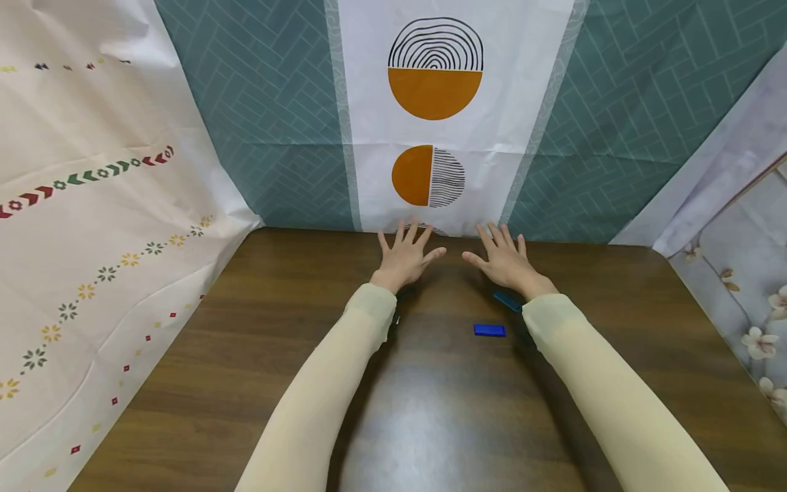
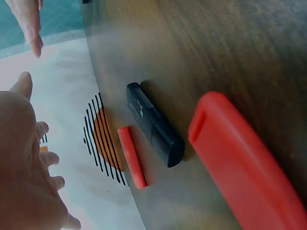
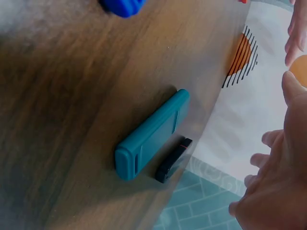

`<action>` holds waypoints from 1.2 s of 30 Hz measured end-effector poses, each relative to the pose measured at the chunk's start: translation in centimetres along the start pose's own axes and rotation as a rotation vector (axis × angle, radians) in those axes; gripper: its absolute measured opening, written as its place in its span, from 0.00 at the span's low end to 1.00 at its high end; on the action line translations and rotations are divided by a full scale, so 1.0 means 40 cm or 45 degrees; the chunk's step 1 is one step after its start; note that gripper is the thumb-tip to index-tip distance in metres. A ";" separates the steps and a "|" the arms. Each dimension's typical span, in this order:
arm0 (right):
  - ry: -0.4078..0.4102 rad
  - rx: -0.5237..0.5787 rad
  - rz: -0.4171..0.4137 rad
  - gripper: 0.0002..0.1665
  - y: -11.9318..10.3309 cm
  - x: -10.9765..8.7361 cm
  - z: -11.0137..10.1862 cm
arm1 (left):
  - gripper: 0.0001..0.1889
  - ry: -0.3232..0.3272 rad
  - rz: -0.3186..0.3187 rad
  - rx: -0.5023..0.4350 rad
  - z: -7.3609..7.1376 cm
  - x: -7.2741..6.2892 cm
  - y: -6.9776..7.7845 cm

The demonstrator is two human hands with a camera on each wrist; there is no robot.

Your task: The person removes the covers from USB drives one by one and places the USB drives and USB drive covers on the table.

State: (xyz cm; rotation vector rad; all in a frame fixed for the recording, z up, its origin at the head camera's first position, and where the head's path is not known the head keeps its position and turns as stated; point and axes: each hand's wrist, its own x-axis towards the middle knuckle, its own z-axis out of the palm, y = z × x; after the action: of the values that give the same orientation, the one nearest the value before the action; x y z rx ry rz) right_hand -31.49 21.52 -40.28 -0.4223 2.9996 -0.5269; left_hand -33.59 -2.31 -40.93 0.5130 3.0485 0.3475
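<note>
My left hand (image 1: 402, 263) and right hand (image 1: 505, 265) reach out over the far part of the wooden table, fingers straight and spread, holding nothing. Beneath the left hand, the left wrist view has a large red plastic piece (image 2: 244, 163), a black capped stick (image 2: 154, 124) and a small red stick (image 2: 132, 158). A teal, rounded plastic case (image 3: 151, 136) lies under the right hand, beside a small black bar (image 3: 173, 160). Nearer me sits a flat blue block (image 1: 490, 331). From the head, the left sleeve hides most of the left-side pieces.
The brown table (image 1: 295, 301) ends at a hanging teal and white cloth (image 1: 283, 123) just beyond my fingertips. White patterned cloth (image 1: 111, 239) hangs along the left side, and floral cloth (image 1: 738, 273) along the right.
</note>
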 end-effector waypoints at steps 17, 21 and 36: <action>0.013 0.016 -0.067 0.51 -0.013 -0.035 0.002 | 0.41 0.008 0.059 -0.046 0.026 -0.008 -0.009; 0.018 0.035 -0.085 0.51 -0.013 -0.045 0.002 | 0.41 0.008 0.069 -0.036 0.029 -0.013 -0.012; -0.006 0.107 -0.140 0.51 -0.010 -0.077 -0.002 | 0.40 -0.042 0.105 -0.084 0.013 -0.045 0.004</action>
State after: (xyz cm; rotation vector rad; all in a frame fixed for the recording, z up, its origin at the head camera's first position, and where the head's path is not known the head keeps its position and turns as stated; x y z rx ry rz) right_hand -28.44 22.02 -40.02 -0.5840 2.9492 -0.6570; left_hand -31.80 -2.65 -41.43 0.6351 2.9786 0.4359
